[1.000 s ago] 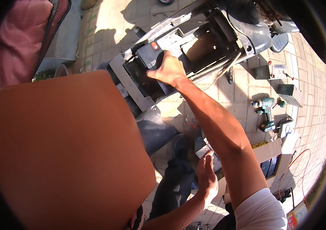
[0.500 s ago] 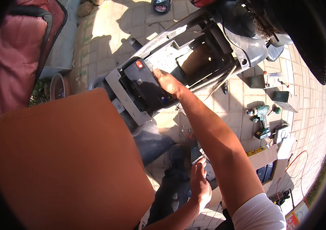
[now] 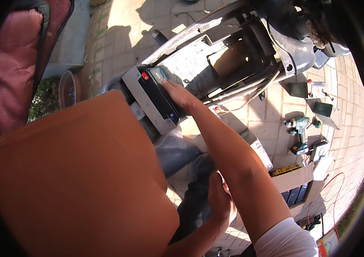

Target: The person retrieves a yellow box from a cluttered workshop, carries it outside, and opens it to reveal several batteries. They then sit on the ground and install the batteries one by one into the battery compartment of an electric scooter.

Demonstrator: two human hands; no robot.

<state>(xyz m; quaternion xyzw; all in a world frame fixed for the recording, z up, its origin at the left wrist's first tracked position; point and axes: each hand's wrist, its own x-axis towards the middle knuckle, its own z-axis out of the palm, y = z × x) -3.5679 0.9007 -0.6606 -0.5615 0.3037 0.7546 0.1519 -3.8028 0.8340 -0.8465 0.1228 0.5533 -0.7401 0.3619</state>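
Note:
My right hand (image 3: 176, 95) reaches in from the lower right and grips a black battery (image 3: 159, 95) at its side facing the scooter's opening; the fingers' undersides are hidden. The battery has a red terminal cap at one end and a blue one at the other. It sits tilted behind a grey crossbar (image 3: 147, 105) in the scooter frame (image 3: 186, 43). My left hand (image 3: 220, 197) is lower down, beneath my right forearm, with its fingertips partly covered. Near it stands a grey-white block (image 3: 259, 150), partly hidden by that forearm. What the left hand holds, if anything, does not show.
A large orange-brown surface (image 3: 75, 180) fills the lower left. On the paving at the right lie a green cordless drill (image 3: 300, 130), metal boxes (image 3: 322, 109), and a cardboard box (image 3: 293, 177) with dark blocks inside. A plant pot (image 3: 68, 90) stands at the left.
The battery has tipped, showing a narrower terminal face against the crossbar, and my right hand has moved slightly left with it. My left hand has shifted slightly left, further from the grey-white block.

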